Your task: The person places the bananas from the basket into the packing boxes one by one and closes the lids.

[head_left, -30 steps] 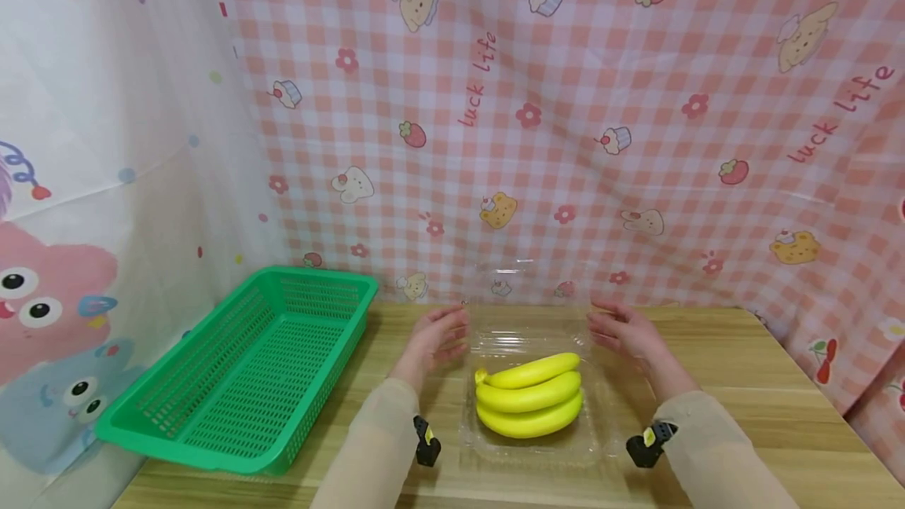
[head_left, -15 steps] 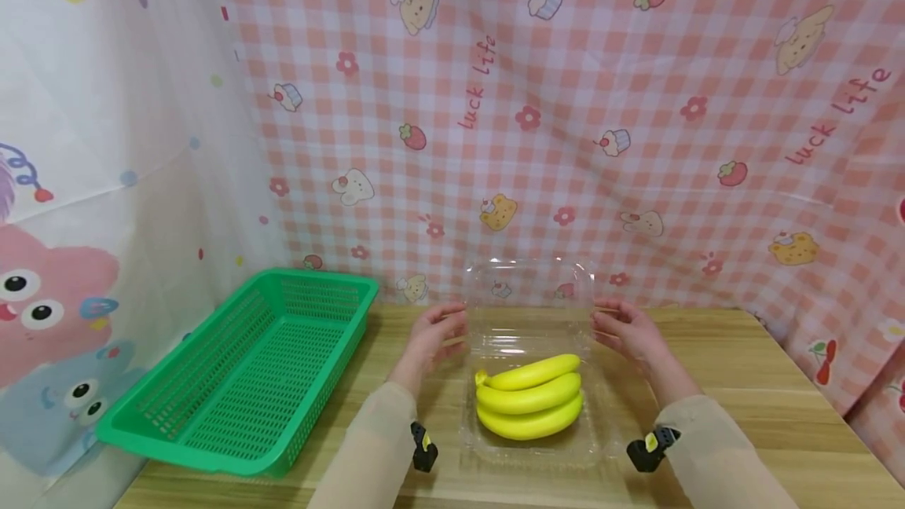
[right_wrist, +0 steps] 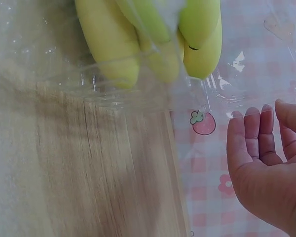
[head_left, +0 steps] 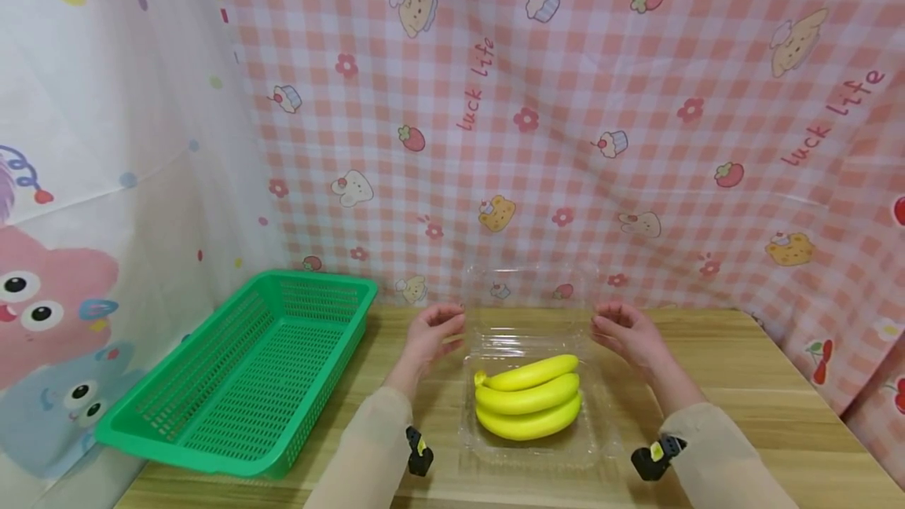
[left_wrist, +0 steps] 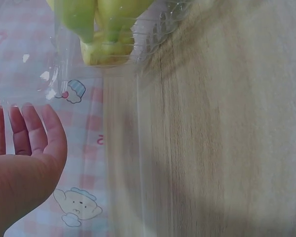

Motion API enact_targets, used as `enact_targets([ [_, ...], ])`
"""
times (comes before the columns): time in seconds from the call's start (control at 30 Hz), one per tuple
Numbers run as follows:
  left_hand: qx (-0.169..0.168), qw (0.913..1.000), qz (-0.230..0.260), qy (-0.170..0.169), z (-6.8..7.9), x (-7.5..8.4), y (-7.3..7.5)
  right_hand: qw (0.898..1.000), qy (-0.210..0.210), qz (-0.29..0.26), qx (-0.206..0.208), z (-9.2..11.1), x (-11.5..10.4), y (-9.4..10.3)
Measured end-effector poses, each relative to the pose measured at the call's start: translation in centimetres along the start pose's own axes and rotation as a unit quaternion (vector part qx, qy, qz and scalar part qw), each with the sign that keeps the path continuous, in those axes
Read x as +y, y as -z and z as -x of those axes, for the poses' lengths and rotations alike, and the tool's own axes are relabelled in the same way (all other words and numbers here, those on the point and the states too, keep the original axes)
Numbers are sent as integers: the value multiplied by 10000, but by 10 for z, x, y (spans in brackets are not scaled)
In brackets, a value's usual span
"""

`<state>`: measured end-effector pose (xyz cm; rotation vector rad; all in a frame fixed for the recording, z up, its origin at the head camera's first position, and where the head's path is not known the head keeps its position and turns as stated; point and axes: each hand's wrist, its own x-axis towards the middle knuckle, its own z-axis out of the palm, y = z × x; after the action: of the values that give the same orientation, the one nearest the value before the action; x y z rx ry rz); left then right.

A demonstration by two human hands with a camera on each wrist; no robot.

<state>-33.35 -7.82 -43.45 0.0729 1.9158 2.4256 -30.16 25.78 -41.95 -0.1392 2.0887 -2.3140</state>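
While reaching in from the bottom of the frame, has the left grip [head_left: 427, 336] at the left edge of the clear lid [head_left: 526, 309] and the right grip [head_left: 629, 332] at its right edge. Shows fingers [right_wrist: 252, 133] gently bent, tips right by the plastic, in both wrist views; cannot tell, on either side, whether pinching that edge or merely touching it. Has the lid raised at the lower centre of the frame, joined to the back of the clear box [head_left: 523, 452]. Inside that box, below the lid, has yellow bananas [head_left: 526, 399] lying in one bunch, stem to the left and tips to the right. Toward the lower left of the frame, also on the wooden worktop [head_left: 742, 399], has a green basket [head_left: 194, 458] with slotted sides, well apart from the box. Wears pale sleeves [head_left: 360, 446], with a small black device [head_left: 419, 454] at each wrist. Across the upper centre and right, faces a pink checked cloth [head_left: 566, 61] printed with strawberries and cupcakes; at the left edge, a white cloth [head_left: 127, 242] with cartoon figures.
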Motion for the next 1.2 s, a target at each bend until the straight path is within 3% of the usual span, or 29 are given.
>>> enact_targets([
  [0.67, -470, 9931, -806, -715, 10, 1, 7, 9956, 614, 606, -369, 15, 4, 6],
  [0.83, -638, 9840, -1235, -1114, 13, 0, 11, 9894, 898, 1056, -431, 20, 6, 8],
  [1.0, -671, 9696, -1819, -1494, 17, -2, 15, 9818, 1005, 1565, -385, 25, 8, 10],
  [1.2, -697, 9607, -2105, -1672, 20, -3, 18, 9747, 1045, 1934, -402, 29, 7, 11],
])
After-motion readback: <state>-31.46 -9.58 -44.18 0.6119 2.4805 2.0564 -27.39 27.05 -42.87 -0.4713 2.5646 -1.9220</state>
